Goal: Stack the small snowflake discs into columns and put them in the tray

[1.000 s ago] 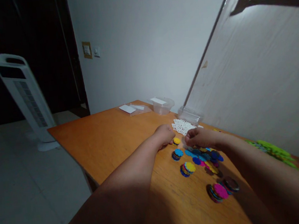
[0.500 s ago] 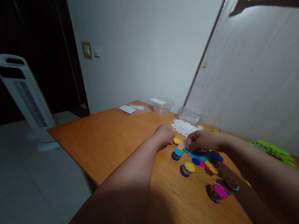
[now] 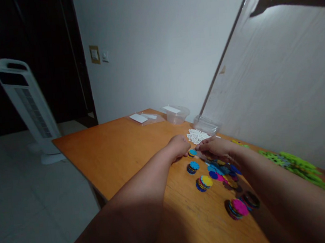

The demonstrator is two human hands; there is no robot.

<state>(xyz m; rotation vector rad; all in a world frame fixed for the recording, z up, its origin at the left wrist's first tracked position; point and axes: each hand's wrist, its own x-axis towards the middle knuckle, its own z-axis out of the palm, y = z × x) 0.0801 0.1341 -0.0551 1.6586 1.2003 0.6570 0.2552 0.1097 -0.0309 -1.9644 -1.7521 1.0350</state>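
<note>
My left hand (image 3: 179, 146) rests on the table with its fingers curled against the left side of a short stack of small scalloped discs (image 3: 191, 156). A light blue disc (image 3: 193, 152) lies on top of that stack. From the right, my right hand (image 3: 214, 147) reaches in, its pinched fingertips at the blue disc's edge. Nearer to me stand other stacks: one blue-topped (image 3: 193, 167), one yellow-topped (image 3: 205, 182), one pink-topped (image 3: 238, 208) and one dark brown-topped (image 3: 251, 200). A loose pile of coloured discs (image 3: 218, 170) lies partly hidden under my right hand and forearm.
Behind my hands are white openwork pieces (image 3: 197, 136), a clear plastic box (image 3: 206, 125), a clear tub (image 3: 177, 115) and a flat clear bag with white cards (image 3: 139, 118). Green pieces (image 3: 291, 164) lie along the wall at right. A white tower fan (image 3: 30, 104) stands beyond the table.
My right hand has moved from the loose pile up and left to the short stack. That stack's top was yellow and is now light blue. My left hand has stayed put.
</note>
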